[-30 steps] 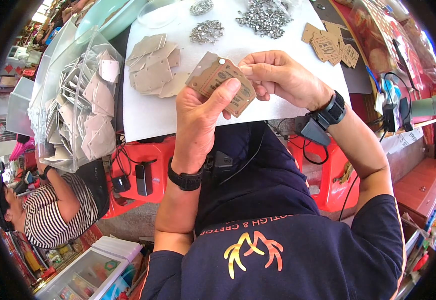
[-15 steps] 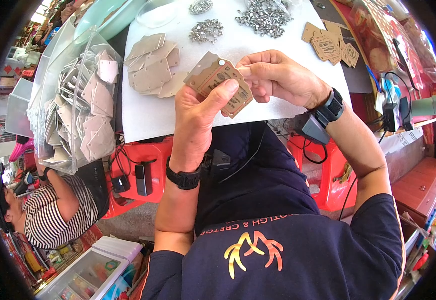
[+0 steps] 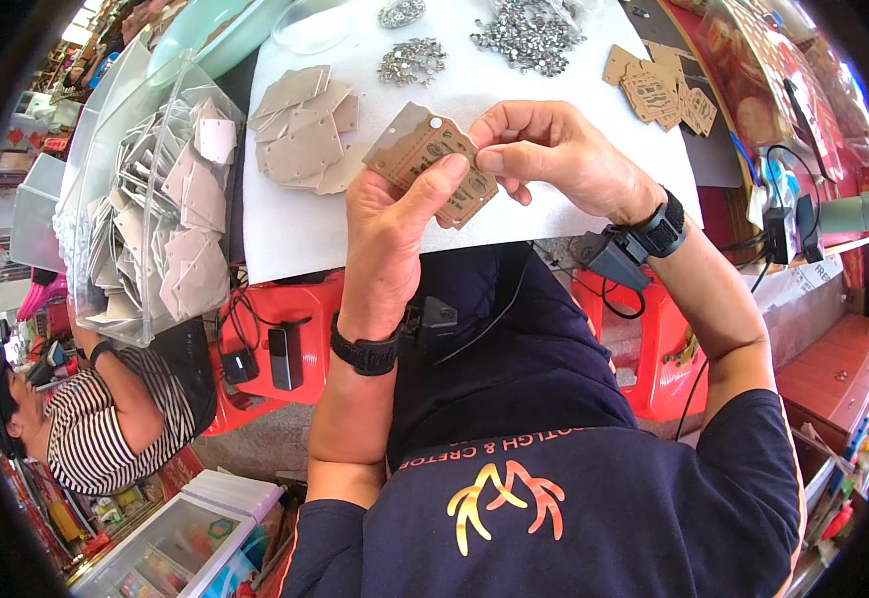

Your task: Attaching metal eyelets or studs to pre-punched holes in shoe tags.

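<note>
Chg: printed card [image 3: 423,149] sl. L | card pinched in L hand [image 3: 390,214], white disc [image 3: 435,123] just beyond its thumb | R hand [image 3: 574,159] at card's R edge, can't tell if gripping | prob. aligning; keep holes matched, L thumb firm

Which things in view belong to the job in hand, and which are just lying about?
Likely for the job:
printed card, held in left hand, right hand at its edge
grey cards, piled and in clear bin
brown cards
metal pieces

Likely just lying about:
black box
green cylinder
</note>
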`<state>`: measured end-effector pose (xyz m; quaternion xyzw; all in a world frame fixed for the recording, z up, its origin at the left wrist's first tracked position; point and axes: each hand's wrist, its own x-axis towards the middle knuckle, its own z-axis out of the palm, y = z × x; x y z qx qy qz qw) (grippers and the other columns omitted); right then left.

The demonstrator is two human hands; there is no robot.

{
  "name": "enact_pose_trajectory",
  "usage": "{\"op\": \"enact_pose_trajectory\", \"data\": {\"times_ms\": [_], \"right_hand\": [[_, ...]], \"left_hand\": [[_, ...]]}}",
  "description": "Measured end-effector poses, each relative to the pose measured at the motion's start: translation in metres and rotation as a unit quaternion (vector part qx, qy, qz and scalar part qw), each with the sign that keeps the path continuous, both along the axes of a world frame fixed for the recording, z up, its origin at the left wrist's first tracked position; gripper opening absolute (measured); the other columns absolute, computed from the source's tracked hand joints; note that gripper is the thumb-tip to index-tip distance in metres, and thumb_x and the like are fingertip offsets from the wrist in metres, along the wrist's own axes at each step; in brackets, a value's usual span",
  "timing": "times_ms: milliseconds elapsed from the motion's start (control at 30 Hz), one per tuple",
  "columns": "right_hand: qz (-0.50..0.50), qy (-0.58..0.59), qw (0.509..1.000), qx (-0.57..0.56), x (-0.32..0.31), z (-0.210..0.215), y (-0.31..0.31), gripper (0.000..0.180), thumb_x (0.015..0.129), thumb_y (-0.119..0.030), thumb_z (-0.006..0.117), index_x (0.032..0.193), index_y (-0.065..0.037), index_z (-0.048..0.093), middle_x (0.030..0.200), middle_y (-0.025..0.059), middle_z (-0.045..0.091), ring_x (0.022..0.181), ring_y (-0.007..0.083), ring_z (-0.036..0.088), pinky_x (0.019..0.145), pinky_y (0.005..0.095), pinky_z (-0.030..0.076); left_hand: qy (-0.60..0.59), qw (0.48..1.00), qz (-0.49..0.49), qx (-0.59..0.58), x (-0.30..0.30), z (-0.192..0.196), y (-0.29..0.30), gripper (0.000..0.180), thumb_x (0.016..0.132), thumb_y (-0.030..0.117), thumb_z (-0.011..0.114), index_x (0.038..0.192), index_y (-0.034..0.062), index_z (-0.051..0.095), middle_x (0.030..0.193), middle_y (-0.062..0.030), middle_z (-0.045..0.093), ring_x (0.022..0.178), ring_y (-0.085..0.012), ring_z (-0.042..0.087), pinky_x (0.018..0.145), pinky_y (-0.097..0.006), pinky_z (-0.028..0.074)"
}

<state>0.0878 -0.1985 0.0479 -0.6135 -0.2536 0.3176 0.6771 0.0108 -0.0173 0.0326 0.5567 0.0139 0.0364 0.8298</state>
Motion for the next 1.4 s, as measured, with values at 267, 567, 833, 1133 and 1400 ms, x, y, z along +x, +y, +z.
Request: {"op": "enact_pose_trajectory", "data": {"times_ms": [267, 567, 833, 1133, 1400], "right_hand": [[-0.032, -0.073, 0.996, -0.037, 0.001, 0.002, -0.001, 0.02, 0.091, -0.018, 0.065, 0.103, -0.002, 0.064, 0.08, -0.0031, 0.061, 0.068, 0.0025, 0.053, 0.06, 0.0196, 0.045], [-0.126, -0.013, 0.992, 0.012, -0.006, -0.004, 0.007, 0.029, 0.089, -0.013, 0.07, 0.108, 0.0, 0.053, 0.084, 0.0017, 0.065, 0.072, 0.0056, 0.06, 0.06, 0.0208, 0.05], [-0.079, -0.02, 0.996, -0.041, 0.005, -0.003, 0.004, 0.018, 0.093, -0.015, 0.063, 0.103, -0.001, 0.061, 0.081, 0.0002, 0.062, 0.066, 0.0055, 0.058, 0.058, 0.0214, 0.05], [-0.128, -0.462, 0.81, -0.337, 0.106, 0.012, -0.049, 0.015, 0.085, -0.016, 0.061, 0.093, -0.004, 0.066, 0.075, 0.0088, 0.065, 0.068, 0.0236, 0.063, 0.066, 0.0354, 0.05], [-0.066, -0.559, 0.734, -0.38, 0.102, 0.002, -0.034, 0.008, 0.085, -0.015, 0.06, 0.089, -0.01, 0.065, 0.09, 0.0084, 0.063, 0.081, 0.0309, 0.064, 0.071, 0.0413, 0.051]], "left_hand": [[-0.014, 1.0, 0.0, 0.017, 0.004, -0.003, -0.002, 0.016, 0.089, 0.009, 0.067, 0.105, 0.004, 0.067, 0.091, 0.0004, 0.067, 0.077, -0.0048, 0.059, 0.064, -0.021, 0.045], [-0.018, 0.998, 0.034, -0.046, 0.008, -0.01, -0.006, 0.022, 0.09, 0.005, 0.065, 0.111, 0.0034, 0.064, 0.098, -0.0017, 0.066, 0.09, -0.0087, 0.061, 0.081, -0.025, 0.047], [0.003, 0.995, 0.014, -0.097, 0.015, -0.029, -0.011, 0.022, 0.092, 0.006, 0.062, 0.114, 0.0035, 0.062, 0.103, -0.0023, 0.065, 0.092, -0.0099, 0.061, 0.083, -0.028, 0.049], [0.026, 0.996, 0.01, -0.09, 0.022, -0.028, -0.009, 0.021, 0.091, 0.008, 0.065, 0.111, 0.0026, 0.063, 0.1, -0.0014, 0.064, 0.09, -0.0085, 0.059, 0.082, -0.027, 0.049], [0.023, 0.996, 0.0, -0.087, 0.022, -0.035, -0.004, 0.024, 0.092, 0.005, 0.061, 0.116, 0.0023, 0.061, 0.105, -0.0041, 0.065, 0.094, -0.0124, 0.062, 0.084, -0.031, 0.051]]}}
